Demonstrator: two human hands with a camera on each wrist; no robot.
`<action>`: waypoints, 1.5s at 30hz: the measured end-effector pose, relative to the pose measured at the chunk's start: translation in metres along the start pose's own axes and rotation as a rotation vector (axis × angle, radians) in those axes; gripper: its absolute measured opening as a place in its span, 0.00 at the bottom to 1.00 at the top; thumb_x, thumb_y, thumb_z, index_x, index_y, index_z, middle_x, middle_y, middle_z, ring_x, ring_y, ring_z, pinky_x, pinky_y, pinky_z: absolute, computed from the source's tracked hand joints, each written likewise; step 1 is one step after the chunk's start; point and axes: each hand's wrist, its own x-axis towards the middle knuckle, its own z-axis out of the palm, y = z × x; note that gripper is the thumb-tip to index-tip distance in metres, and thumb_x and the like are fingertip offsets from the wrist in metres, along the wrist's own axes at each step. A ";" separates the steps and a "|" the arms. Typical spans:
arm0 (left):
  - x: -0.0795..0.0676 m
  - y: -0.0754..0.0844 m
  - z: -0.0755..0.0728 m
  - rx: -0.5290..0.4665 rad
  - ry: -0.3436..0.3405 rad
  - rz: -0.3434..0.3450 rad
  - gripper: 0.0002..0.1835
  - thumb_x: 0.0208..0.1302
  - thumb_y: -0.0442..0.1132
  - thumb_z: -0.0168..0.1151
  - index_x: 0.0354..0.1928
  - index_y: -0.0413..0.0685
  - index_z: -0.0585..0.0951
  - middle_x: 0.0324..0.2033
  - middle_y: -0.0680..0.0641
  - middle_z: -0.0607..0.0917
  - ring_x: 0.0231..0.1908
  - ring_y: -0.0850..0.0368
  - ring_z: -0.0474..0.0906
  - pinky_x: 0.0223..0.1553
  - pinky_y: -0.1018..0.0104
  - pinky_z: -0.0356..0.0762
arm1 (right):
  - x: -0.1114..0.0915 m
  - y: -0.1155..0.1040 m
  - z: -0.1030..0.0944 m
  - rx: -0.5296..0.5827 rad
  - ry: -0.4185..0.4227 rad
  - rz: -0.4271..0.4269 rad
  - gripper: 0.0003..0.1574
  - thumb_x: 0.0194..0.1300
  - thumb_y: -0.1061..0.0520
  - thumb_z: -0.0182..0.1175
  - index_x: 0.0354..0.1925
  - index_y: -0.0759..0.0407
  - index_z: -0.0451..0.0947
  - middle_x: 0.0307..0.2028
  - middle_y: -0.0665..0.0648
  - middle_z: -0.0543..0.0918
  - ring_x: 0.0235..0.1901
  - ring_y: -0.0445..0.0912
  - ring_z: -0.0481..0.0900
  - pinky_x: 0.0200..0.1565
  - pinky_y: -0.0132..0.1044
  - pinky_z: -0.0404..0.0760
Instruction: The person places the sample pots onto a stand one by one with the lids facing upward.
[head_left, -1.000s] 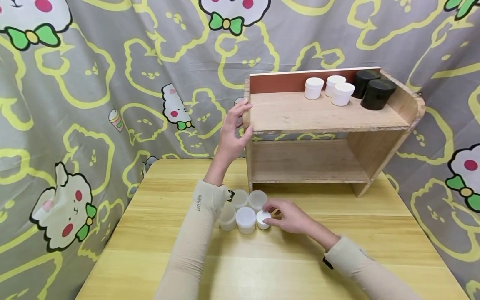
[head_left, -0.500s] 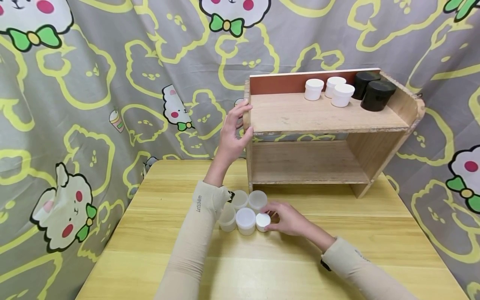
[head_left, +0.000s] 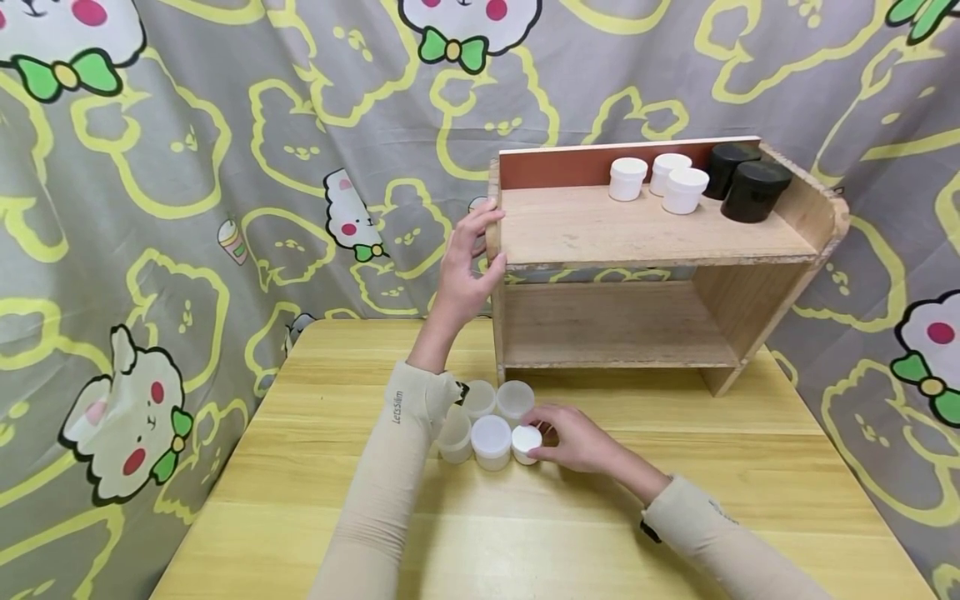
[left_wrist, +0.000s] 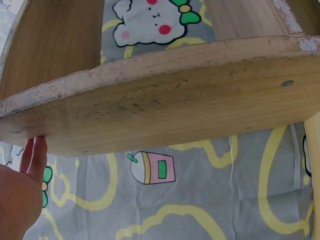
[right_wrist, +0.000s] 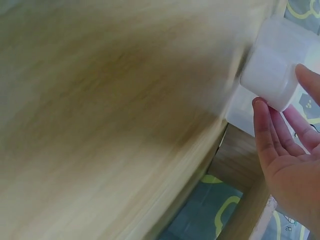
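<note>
My left hand (head_left: 467,271) lies against the left side panel of a wooden shelf (head_left: 652,225). In the left wrist view, straight fingers (left_wrist: 37,155) touch the panel's outer face. My right hand (head_left: 573,437) pinches a small white jar (head_left: 527,440) between thumb and fingers, low over the table. That jar is upright, close beside a translucent lidded tub (head_left: 491,442). Right behind stand more translucent tubs (head_left: 516,400) in a tight group, one partly covered by my left sleeve. In the right wrist view, the white jar (right_wrist: 267,77) appears in front of pale tubs.
On the upper shelf are several white jars (head_left: 627,179) and two black jars (head_left: 756,192), toward the right. The tubs stand before the shelf's left leg on the wooden table (head_left: 300,500). A patterned curtain (head_left: 285,150) hangs behind and at the sides.
My right hand has shifted slightly left and toward the front, with the small white jar in its fingers. My left hand has stayed at the shelf's side.
</note>
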 end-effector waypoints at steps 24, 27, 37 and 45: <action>-0.001 0.001 -0.002 0.029 -0.007 -0.007 0.28 0.68 0.39 0.61 0.70 0.53 0.73 0.76 0.52 0.67 0.67 0.49 0.71 0.62 0.47 0.80 | 0.002 -0.033 -0.067 0.043 0.242 -0.042 0.21 0.60 0.57 0.76 0.52 0.57 0.84 0.42 0.49 0.86 0.40 0.40 0.83 0.44 0.38 0.87; -0.001 0.001 -0.003 0.027 -0.003 -0.007 0.28 0.68 0.39 0.61 0.70 0.53 0.73 0.76 0.52 0.68 0.67 0.50 0.71 0.62 0.48 0.80 | 0.003 -0.040 -0.079 0.025 0.261 -0.049 0.22 0.60 0.57 0.76 0.52 0.56 0.84 0.43 0.50 0.86 0.40 0.41 0.83 0.45 0.42 0.87; -0.001 0.001 -0.001 0.019 -0.002 -0.010 0.28 0.68 0.39 0.61 0.70 0.54 0.73 0.76 0.53 0.68 0.67 0.50 0.71 0.62 0.48 0.80 | 0.004 -0.057 -0.127 -0.027 0.360 -0.128 0.21 0.61 0.58 0.75 0.53 0.57 0.85 0.42 0.51 0.87 0.39 0.41 0.84 0.44 0.40 0.87; 0.000 0.000 0.000 0.013 0.008 -0.009 0.28 0.67 0.38 0.61 0.70 0.54 0.74 0.76 0.53 0.68 0.66 0.50 0.72 0.62 0.49 0.80 | -0.001 -0.070 -0.163 -0.085 0.443 -0.164 0.19 0.61 0.59 0.75 0.51 0.57 0.86 0.42 0.52 0.88 0.38 0.41 0.85 0.43 0.30 0.85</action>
